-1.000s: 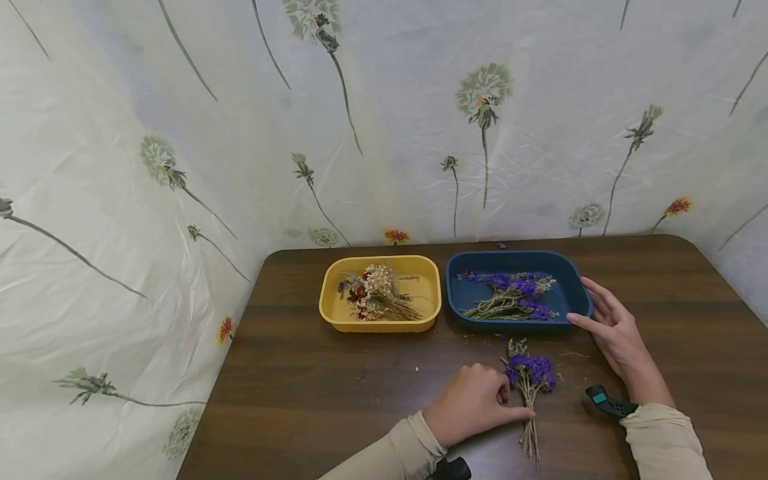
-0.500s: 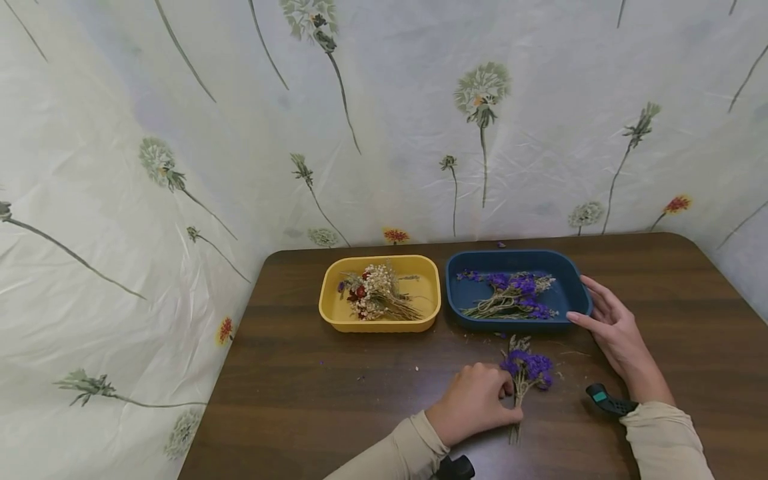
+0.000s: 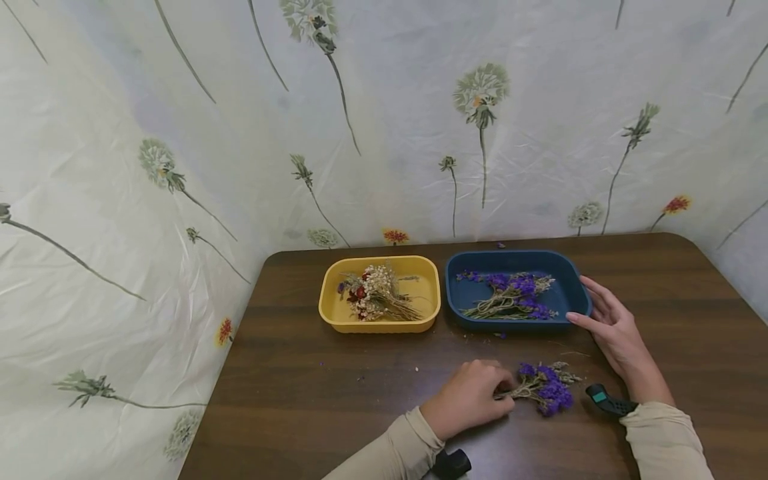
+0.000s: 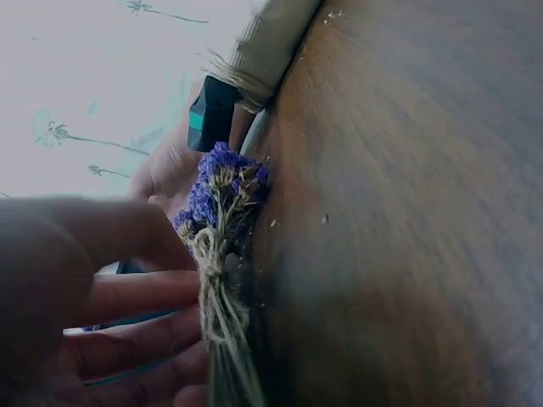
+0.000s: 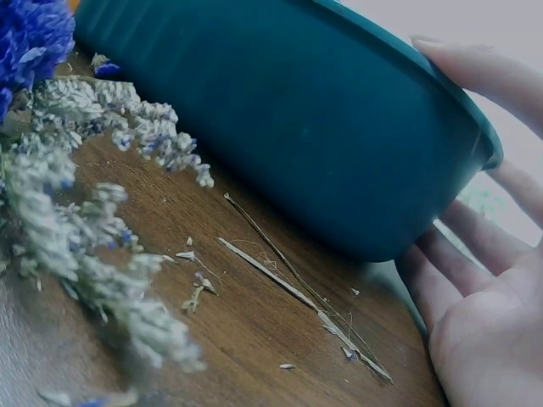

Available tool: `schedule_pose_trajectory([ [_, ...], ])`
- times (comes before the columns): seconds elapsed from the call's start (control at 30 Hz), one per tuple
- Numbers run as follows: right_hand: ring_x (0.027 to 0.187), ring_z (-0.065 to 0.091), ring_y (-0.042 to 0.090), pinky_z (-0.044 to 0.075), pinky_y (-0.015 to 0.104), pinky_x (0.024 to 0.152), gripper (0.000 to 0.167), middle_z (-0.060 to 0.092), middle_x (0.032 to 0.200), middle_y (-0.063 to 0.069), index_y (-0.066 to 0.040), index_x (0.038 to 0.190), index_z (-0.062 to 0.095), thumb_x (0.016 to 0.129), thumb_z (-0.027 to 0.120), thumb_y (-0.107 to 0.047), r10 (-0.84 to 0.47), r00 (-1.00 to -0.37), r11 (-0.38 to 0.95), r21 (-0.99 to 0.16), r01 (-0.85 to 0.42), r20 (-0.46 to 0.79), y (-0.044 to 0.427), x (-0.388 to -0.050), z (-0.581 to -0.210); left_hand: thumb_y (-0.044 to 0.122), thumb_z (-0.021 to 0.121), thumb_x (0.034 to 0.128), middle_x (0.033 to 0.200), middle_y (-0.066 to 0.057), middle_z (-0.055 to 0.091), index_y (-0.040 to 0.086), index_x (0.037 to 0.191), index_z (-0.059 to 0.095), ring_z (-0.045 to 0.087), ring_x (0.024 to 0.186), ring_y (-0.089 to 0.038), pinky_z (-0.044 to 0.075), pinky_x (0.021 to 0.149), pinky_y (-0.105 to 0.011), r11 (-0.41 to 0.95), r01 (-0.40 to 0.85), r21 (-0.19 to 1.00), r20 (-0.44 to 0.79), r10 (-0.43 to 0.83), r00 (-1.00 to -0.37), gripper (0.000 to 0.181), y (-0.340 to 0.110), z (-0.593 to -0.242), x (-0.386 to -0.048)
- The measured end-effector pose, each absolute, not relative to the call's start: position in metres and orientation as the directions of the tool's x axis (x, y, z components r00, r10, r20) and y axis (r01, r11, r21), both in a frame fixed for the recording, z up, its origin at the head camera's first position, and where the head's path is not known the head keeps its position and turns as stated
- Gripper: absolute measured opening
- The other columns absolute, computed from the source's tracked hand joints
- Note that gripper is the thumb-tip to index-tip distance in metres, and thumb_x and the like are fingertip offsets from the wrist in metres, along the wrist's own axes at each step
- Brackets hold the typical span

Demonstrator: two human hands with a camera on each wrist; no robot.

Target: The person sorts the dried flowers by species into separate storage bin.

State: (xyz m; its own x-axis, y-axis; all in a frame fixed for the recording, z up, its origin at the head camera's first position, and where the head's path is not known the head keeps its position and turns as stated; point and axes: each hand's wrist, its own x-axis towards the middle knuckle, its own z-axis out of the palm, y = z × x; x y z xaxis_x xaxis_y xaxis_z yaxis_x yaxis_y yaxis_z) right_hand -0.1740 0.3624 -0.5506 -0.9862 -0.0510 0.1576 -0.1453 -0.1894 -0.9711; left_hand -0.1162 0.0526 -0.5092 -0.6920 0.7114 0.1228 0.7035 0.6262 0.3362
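A small bunch of dried purple flowers [image 3: 552, 390], tied with twine, lies just above the table, its blooms pointing right. My left hand [image 3: 471, 399] pinches its stems between thumb and fingers. The twine bow and stems of the dried flower bunch [image 4: 222, 280] show beside the fingers in the left wrist view. At the right end of the blue tray [image 3: 510, 325], my right hand [image 3: 618, 337] holds the corner, thumb on the rim and fingers along the outer wall. Purple dried flowers [image 3: 522, 287] lie inside that tray.
A yellow tray [image 3: 378, 327] stands left of the blue one, with white and red dried flowers [image 3: 375, 293] in it. Broken stems [image 5: 288, 292] and petal crumbs are scattered on the brown table [image 3: 288, 400]. A flower-printed cloth [image 3: 384, 133] hangs behind.
The flower bunch has swung from blooms pointing away to blooms pointing right, turned by my left hand, which shifted slightly left. My right hand has stayed on the blue tray.
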Motion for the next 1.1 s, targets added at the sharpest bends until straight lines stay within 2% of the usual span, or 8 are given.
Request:
schedule_pose_trajectory([
  [0.1, 0.128, 0.059, 0.0, 0.054, 0.012, 0.094, 0.075, 0.035, 0.162, 0.006, -0.01, 0.164, 0.027, 0.099, 0.061, 0.006, -0.052, -0.986, -0.194, -0.97, -0.149, 0.161, 0.363, -0.175, -0.551, 0.038, 0.077, 0.0917, 0.094, 0.02, 0.07, 0.028, 0.104, 0.078, 0.057, 0.081, 0.012, 0.044, 0.075, -0.005, 0.591, 0.729, 0.346, 0.117, 0.744, -0.658, 0.015, 0.054, -0.509, -0.118],
  [0.17, 0.128, 0.059, 0.0, 0.054, 0.012, 0.094, 0.074, 0.038, 0.161, 0.004, -0.01, 0.164, 0.027, 0.1, 0.059, 0.008, -0.054, -0.985, -0.201, -0.968, -0.152, 0.166, 0.363, -0.175, -0.551, 0.04, 0.078, 0.0915, 0.094, 0.02, 0.071, 0.028, 0.105, 0.078, 0.056, 0.081, 0.012, 0.043, 0.075, -0.004, 0.578, 0.735, 0.354, 0.111, 0.754, -0.647, 0.018, 0.054, -0.509, -0.118],
  [0.37, 0.13, 0.059, 0.002, 0.055, 0.013, 0.094, 0.073, 0.044, 0.156, -0.003, -0.008, 0.164, 0.026, 0.1, 0.054, 0.013, -0.072, -0.979, -0.247, -0.954, -0.168, 0.19, 0.363, -0.173, -0.552, 0.023, 0.079, 0.0916, 0.097, 0.014, 0.076, 0.021, 0.104, 0.079, 0.06, 0.078, 0.012, 0.041, 0.072, 0.002, 0.547, 0.744, 0.383, 0.148, 0.759, -0.634, 0.012, 0.054, -0.511, -0.12],
  [0.7, 0.129, 0.058, 0.0, 0.053, 0.011, 0.094, 0.074, 0.036, 0.162, 0.003, -0.01, 0.164, 0.027, 0.1, 0.059, 0.006, -0.055, -0.986, -0.21, -0.967, -0.144, 0.158, 0.363, -0.174, -0.551, 0.021, 0.078, 0.0936, 0.096, 0.013, 0.077, 0.021, 0.104, 0.08, 0.059, 0.075, 0.015, 0.042, 0.071, 0.002, 0.523, 0.727, 0.446, 0.139, 0.762, -0.633, 0.011, 0.052, -0.509, -0.125],
  [0.93, 0.13, 0.057, -0.002, 0.053, 0.011, 0.095, 0.074, 0.034, 0.165, 0.003, -0.012, 0.164, 0.026, 0.1, 0.057, 0.009, -0.06, -0.986, -0.2, -0.969, -0.142, 0.157, 0.362, -0.173, -0.55, 0.022, 0.076, 0.0952, 0.091, 0.015, 0.077, 0.021, 0.105, 0.08, 0.055, 0.071, 0.019, 0.039, 0.078, 0.0, 0.497, 0.698, 0.516, 0.134, 0.758, -0.638, 0.01, 0.047, -0.502, -0.129],
  [1.1, 0.13, 0.056, -0.003, 0.052, 0.01, 0.095, 0.075, 0.029, 0.169, 0.005, -0.013, 0.165, 0.026, 0.1, 0.059, 0.007, -0.049, -0.99, -0.178, -0.976, -0.124, 0.134, 0.362, -0.173, -0.55, 0.02, 0.076, 0.0951, 0.09, 0.012, 0.078, 0.019, 0.105, 0.079, 0.054, 0.07, 0.019, 0.043, 0.071, 0.002, 0.471, 0.679, 0.564, 0.127, 0.762, -0.635, 0.011, 0.045, -0.498, -0.13],
])
